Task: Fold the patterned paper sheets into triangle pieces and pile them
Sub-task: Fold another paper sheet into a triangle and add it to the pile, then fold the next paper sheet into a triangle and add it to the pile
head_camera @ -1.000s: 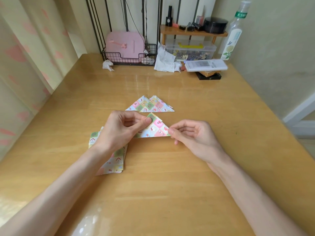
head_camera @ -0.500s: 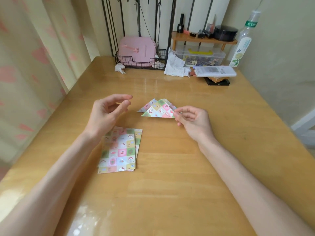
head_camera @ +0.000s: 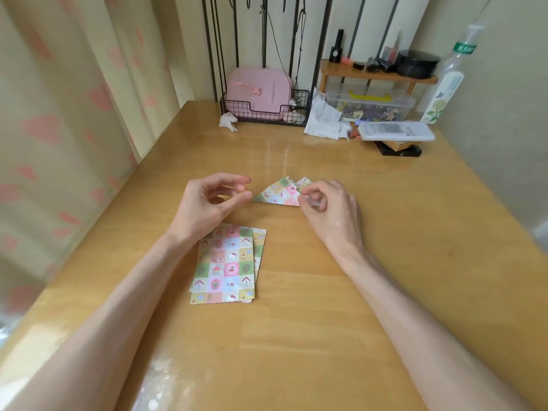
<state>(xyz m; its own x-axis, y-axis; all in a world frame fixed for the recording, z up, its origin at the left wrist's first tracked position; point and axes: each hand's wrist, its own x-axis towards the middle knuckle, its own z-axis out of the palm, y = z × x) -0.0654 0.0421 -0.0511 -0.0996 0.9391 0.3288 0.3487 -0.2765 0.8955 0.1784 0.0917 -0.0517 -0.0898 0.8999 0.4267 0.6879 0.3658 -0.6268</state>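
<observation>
Just left of the triangle pile [head_camera: 277,194], the left hand [head_camera: 212,204] has its fingers [head_camera: 234,180] loosely curled, thumb and forefinger narrowly apart, holding nothing. Nearer the person than the pile and a little to its left, the flat patterned sheets [head_camera: 226,262] lie stacked on the counter [head_camera: 341,321], their far corner under the left wrist. The pile lies flat, point away from the person. The right hand [head_camera: 330,210] pinches its right corner between thumb and forefinger.
</observation>
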